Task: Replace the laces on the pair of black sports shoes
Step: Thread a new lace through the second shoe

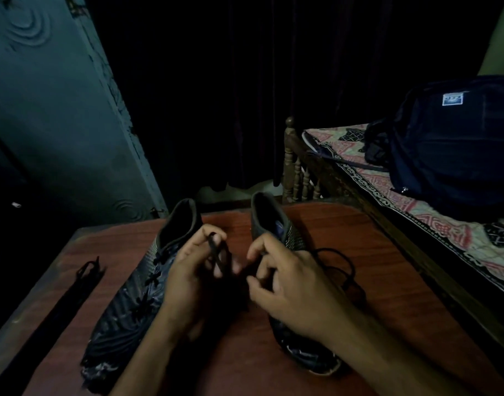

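The bed (416, 218) with a patterned cover stands at the right and carries a dark backpack (450, 150). The reddish wooden desk (387, 267) bears both black sports shoes, toes toward the person. The left shoe (130, 304) lies at centre-left with a lace crossing through its eyelets. The right shoe (276, 224) lies just beside it, largely covered by the right hand (288, 284). A folded bundle of black laces (73, 292) rests near the left edge of the desk, well apart from the shoes. The left hand (196, 272) pinches one end of a black lace (215, 252) between thumb and fingers, holding it above the gap between the shoes. The right hand has its fingers curled as if pinching, with a loose run of black cord (345, 261) looping on the desk just beyond it; whether those fingers actually grasp the lace cannot be told in the low light. The lace is judged light, limp and thin, so it offers no stiffness for pushing. Take hold close to the tip, where it is probably firmest, for threading. The shoe uppers appear flexible; steady a shoe by its sides near the eyelets.
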Motion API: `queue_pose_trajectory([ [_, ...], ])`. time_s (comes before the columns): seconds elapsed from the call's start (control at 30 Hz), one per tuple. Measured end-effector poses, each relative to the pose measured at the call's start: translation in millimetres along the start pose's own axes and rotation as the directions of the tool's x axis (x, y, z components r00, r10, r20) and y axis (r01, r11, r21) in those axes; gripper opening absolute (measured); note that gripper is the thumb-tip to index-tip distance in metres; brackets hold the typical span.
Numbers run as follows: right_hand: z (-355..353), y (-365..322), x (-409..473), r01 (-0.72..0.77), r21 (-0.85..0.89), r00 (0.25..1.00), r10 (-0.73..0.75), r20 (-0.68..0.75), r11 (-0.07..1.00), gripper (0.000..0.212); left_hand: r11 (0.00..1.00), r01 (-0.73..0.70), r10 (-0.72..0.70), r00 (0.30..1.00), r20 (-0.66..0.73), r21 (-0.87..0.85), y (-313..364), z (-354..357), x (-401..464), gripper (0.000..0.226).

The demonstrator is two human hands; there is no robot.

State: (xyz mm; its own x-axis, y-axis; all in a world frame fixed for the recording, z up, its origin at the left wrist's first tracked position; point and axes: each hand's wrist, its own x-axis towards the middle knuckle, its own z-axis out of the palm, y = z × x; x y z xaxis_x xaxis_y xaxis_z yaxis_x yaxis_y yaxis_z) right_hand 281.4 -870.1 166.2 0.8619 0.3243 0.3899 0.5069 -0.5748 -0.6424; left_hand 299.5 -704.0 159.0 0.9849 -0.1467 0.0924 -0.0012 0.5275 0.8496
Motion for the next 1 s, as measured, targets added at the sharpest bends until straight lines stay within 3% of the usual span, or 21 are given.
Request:
queue_pose_trajectory([
  [0.1,2.0,3.0,0.2,-0.034,-0.022,0.999,0.034,-0.025,0.999,0.03,0.998,-0.05,0.049,0.999,0.008,0.041,5.3,-3.0,-0.8,0.014],
  [0.23,1.3,0.2,-0.4,0.06,-0.045,0.998,-0.061,-0.005,0.997,0.007,0.999,-0.03,0.029,0.999,0.034,0.044,6.7,-8.3,-2.3,0.026],
  [0.33,-1.7,-7.0,-3.3,0.194,-0.024,0.973,-0.189,0.135,0.981,0.01,0.935,-0.024,0.04,0.998,-0.039,0.354,-6.6,-5.7,4.4,0.035],
  [0.43,-3.4,-9.0,-5.1,0.263,-0.01,0.925,-0.249,0.288,0.965,0.013,0.759,-0.095,0.022,0.993,0.12,0.645,-15.0,-6.1,9.1,0.025],
  [0.67,-4.5,-10.8,-7.5,0.288,0.022,0.905,-0.279,0.32,0.957,0.02,0.747,-0.141,0.022,0.982,0.187,0.65,-16.9,-13.0,10.0,0.016],
  [0.77,-7.3,-11.3,-6.0,0.255,0.136,0.929,-0.282,0.242,0.957,0.029,0.807,-0.106,0.04,0.991,0.125,0.58,-17.5,-14.1,12.2,0.014],
  [0.87,-18.6,-0.5,0.7,0.224,0.173,0.974,-0.226,-0.004,0.959,0.027,0.855,-0.077,0.026,0.994,0.105,0.513,-21.1,-13.4,12.8,0.012],
  [0.93,-32.1,18.6,9.5,0.145,0.115,0.977,-0.124,-0.173,0.983,0.016,0.845,-0.081,0.048,0.996,0.076,0.529,-22.3,-10.9,10.6,0.018],
  [1.0,-46.1,39.0,16.0,0.039,0.025,0.977,-0.033,-0.211,0.999,0.006,0.779,-0.119,0.119,0.992,0.041,0.615,-21.6,-10.7,8.8,0.019],
])
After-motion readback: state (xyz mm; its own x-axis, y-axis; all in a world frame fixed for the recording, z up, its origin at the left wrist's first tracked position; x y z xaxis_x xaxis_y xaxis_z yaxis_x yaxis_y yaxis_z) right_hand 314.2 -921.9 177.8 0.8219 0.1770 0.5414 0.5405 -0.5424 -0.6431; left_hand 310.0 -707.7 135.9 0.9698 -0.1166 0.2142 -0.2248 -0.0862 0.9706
